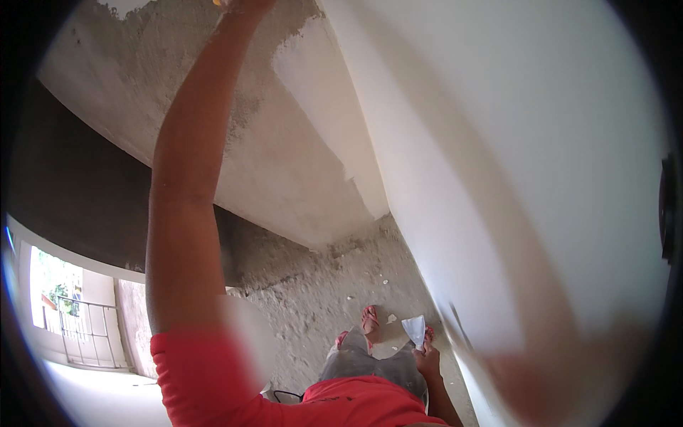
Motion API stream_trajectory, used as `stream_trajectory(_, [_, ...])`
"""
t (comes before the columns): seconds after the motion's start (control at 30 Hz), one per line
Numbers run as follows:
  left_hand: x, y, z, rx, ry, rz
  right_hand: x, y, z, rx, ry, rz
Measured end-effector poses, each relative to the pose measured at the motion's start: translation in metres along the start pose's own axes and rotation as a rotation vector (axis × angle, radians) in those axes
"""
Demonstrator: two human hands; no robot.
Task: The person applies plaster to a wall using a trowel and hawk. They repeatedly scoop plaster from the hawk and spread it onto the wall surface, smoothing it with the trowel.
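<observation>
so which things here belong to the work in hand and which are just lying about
Likely in use:
scraper, in the right hand
yellow thing at the left hand, mostly cut off
part-coated surface

Likely just there:
pale bits on the floor
metal railing

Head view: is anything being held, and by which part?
The right hand holds a putty knife by its handle. The left hand, cut off at the top edge, has something yellow by it; its hold cannot be told.

At 11 o'clock the raised left hand (245,5) is mostly cut off, something yellow (218,2) beside it. At 5 o'clock the right hand (428,361) grips a pale-bladed scraper (413,329). A white wall (569,142) spans 1 to 4; a railing (90,320) stands at 8.
</observation>
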State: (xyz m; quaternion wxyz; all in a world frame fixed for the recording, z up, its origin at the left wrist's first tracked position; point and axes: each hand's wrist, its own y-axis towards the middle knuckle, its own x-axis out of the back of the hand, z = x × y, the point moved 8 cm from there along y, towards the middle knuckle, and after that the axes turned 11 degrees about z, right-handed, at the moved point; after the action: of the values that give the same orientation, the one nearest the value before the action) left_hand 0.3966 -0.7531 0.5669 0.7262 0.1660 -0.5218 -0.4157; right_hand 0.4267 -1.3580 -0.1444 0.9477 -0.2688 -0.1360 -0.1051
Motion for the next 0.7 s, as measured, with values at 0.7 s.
stream_trajectory(0.7, [-0.037,-0.132,-0.02,-0.118,-0.031,-0.281,0.012,0.015,-0.065,0.044,-0.27,-0.131])
